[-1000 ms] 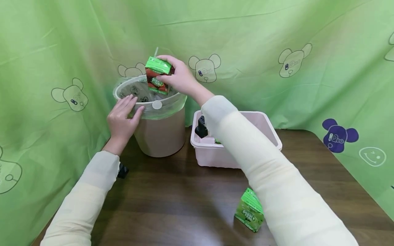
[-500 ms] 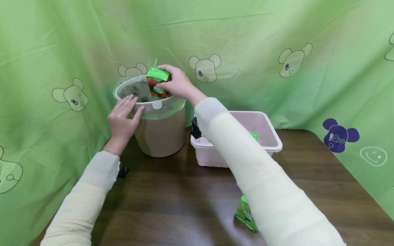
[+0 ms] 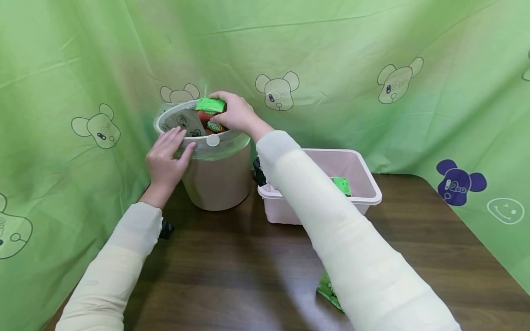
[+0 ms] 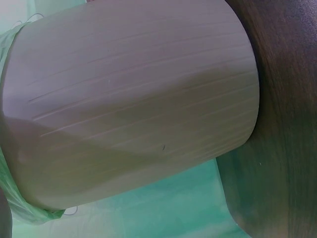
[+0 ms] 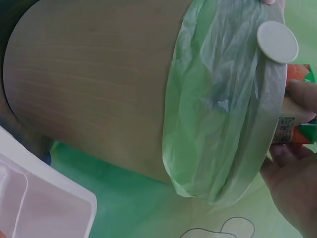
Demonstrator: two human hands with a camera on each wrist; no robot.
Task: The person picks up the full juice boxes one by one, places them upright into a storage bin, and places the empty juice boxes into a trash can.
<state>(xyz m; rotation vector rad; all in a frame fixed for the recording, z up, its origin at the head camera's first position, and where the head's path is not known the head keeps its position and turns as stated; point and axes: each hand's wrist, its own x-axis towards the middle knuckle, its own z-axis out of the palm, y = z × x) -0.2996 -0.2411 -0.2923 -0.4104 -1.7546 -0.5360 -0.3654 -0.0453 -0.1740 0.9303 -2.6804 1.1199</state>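
In the head view my right hand (image 3: 237, 112) grips a juice box (image 3: 211, 105) with a green top and red sides, a pale straw sticking up from it. Its lower part has sunk behind the near rim of the trash bin (image 3: 217, 184), which is lined with a clear greenish plastic bag (image 3: 227, 149). The right wrist view shows the fingers and thumb on either side of the juice box at the bin's mouth. My left hand (image 3: 165, 156) rests on the bin's near-left rim over the bag, fingers fairly straight and thumb apart.
Right of the bin stands a pink plastic tub (image 3: 360, 170) with a green-topped carton (image 3: 342, 185) inside. A green juice box (image 3: 327, 289) on the brown table (image 3: 232, 276) is partly hidden by the right sleeve. A green printed curtain (image 3: 331, 37) hangs behind and at both sides.
My right hand has lowered the juice box from above the bin into its mouth. The right sleeve now covers more of the green box on the table. My left hand has stayed put.
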